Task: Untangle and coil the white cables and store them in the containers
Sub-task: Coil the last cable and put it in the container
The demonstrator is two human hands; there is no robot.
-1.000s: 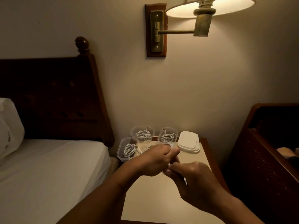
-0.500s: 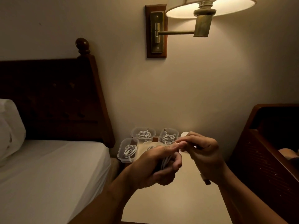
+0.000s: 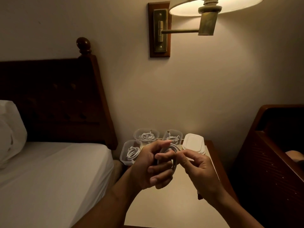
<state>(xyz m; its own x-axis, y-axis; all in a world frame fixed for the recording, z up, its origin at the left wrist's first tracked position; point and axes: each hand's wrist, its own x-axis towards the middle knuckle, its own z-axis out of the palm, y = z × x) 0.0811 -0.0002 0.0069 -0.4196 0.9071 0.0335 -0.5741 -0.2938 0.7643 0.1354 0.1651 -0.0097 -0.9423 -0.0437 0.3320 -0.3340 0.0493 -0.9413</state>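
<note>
While it is being wound above the pale nightstand (image 3: 172,209), the white cable (image 3: 175,162) sits in a small upright coil between both hands, clear of the tabletop. The left hand (image 3: 151,167) has its fingers curled round the left side of the loops with the thumb laid over the top. The right hand (image 3: 202,171) pinches a strand at the coil's right edge between thumb and forefinger, its other fingers loosely bent. I judge the cable light, soft and springy, so the loops will want to open the moment the grip slackens. It is best held across the whole bundle, not by one strand or by the plug, whose position I cannot make out. Just beyond the hands, on the left, a clear container (image 3: 123,155) holds a coiled cable. Two far containers (image 3: 136,134) against the wall each hold one too. Whether an empty one waits behind the left hand cannot be told. A stack of white lids (image 3: 194,142) lies to their right. A bed (image 3: 49,170) lies to the left, and a lit wall lamp (image 3: 209,22) hangs above.
</note>
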